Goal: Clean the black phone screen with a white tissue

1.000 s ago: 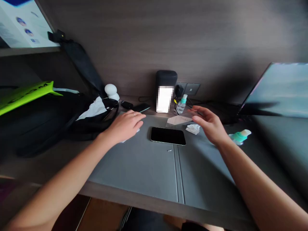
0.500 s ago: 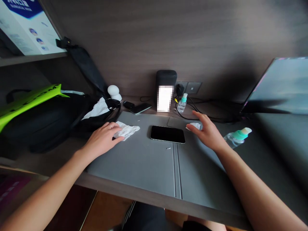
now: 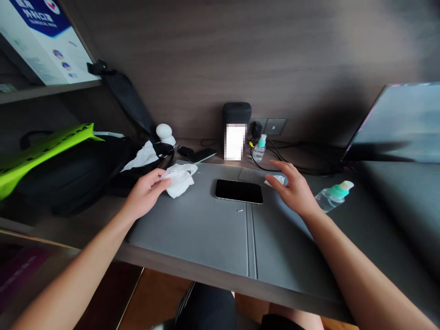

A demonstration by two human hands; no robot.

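Observation:
Between the thumb and fingers of my left hand (image 3: 147, 192) is a crumpled white tissue (image 3: 180, 179), lifted at the left part of the grey desk mat (image 3: 192, 233). My right hand (image 3: 292, 188) is open, thumb apart from the fingers, over the mat's right side. Close by its thumb lies a small wad of white tissue (image 3: 275, 179), partly hidden by the hand. A smartphone (image 3: 238, 191) with a dark screen lies flat between my hands. A tiny white scrap (image 3: 239, 210) sits just in front of it.
At the back stand a black speaker-like object (image 3: 237, 110) and a small spray bottle (image 3: 259, 147) among cables. A larger clear bottle (image 3: 332, 197) leans beside my right wrist. A black bag (image 3: 75, 169) fills the left; a monitor (image 3: 398, 123) stands right.
My left hand has turned and picked up the tissue that lay flat under its fingers. My right hand stays open in nearly the same place. The view has shifted slightly.

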